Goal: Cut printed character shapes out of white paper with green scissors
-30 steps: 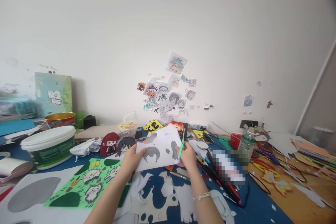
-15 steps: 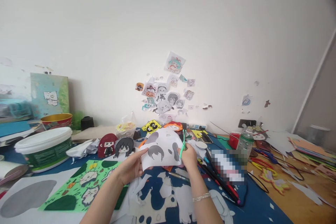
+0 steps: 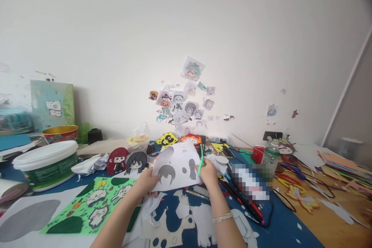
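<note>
A white sheet of paper [image 3: 177, 170] with grey hair-like shapes printed on it is held up above the desk. My left hand [image 3: 148, 181] pinches its left edge, thumb on top. At the sheet's right edge is my right hand [image 3: 207, 172], closed around green scissors [image 3: 201, 159] whose blades point up and away from me. Whether the blades touch the paper I cannot tell. A bracelet [image 3: 223, 217] circles my right wrist. Below the sheet lie paper scraps [image 3: 171, 226] with cut-out holes and a silver pen [image 3: 197, 195].
To the left stand a white-lidded tub [image 3: 46, 164] and a green drawing [image 3: 93, 205]. Paper cut-out figures [image 3: 117, 161] lean behind it. Black pens [image 3: 244, 201], a clear bottle [image 3: 271, 157] and coloured paper sheets [image 3: 343, 164] are on the right. Several drawings [image 3: 178, 102] hang on the wall.
My left hand has shifted left and down along the sheet, which now tilts down at its left side. My right hand has barely moved and still holds the scissors.
</note>
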The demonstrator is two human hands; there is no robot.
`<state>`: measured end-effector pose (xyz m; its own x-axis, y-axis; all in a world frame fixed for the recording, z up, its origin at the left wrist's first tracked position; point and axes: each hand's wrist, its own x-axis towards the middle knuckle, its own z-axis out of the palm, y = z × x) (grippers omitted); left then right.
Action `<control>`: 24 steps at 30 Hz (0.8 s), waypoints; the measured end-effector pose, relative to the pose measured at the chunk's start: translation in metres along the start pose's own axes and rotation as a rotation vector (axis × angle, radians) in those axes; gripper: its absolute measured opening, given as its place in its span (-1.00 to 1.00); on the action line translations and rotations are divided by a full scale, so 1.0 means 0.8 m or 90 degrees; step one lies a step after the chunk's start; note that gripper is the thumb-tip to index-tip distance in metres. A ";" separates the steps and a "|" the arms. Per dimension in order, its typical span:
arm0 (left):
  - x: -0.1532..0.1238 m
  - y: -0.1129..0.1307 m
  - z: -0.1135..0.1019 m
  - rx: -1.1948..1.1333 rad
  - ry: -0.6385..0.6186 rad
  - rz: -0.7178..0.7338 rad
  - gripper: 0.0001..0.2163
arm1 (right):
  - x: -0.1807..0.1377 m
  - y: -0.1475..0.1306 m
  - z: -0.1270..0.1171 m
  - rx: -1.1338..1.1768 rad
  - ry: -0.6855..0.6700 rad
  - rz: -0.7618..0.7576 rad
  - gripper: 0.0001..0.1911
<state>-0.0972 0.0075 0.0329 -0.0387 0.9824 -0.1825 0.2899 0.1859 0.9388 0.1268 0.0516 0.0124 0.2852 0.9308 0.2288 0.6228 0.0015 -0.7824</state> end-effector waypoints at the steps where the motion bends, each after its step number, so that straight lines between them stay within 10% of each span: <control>1: 0.002 -0.001 0.000 0.003 0.011 0.004 -0.73 | 0.000 0.000 0.000 -0.005 -0.001 0.000 -0.81; 17: -0.009 0.014 0.006 0.058 0.003 0.057 -0.70 | 0.002 -0.001 0.003 0.035 0.023 -0.024 -0.80; 24: -0.024 0.011 -0.008 -0.296 -0.257 0.053 -0.46 | -0.008 -0.016 -0.014 0.482 -0.084 -0.139 -0.64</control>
<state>-0.0997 -0.0097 0.0467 0.3565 0.9273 -0.1136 -0.1747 0.1857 0.9670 0.1254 0.0418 0.0274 0.0957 0.9162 0.3891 -0.0233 0.3928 -0.9193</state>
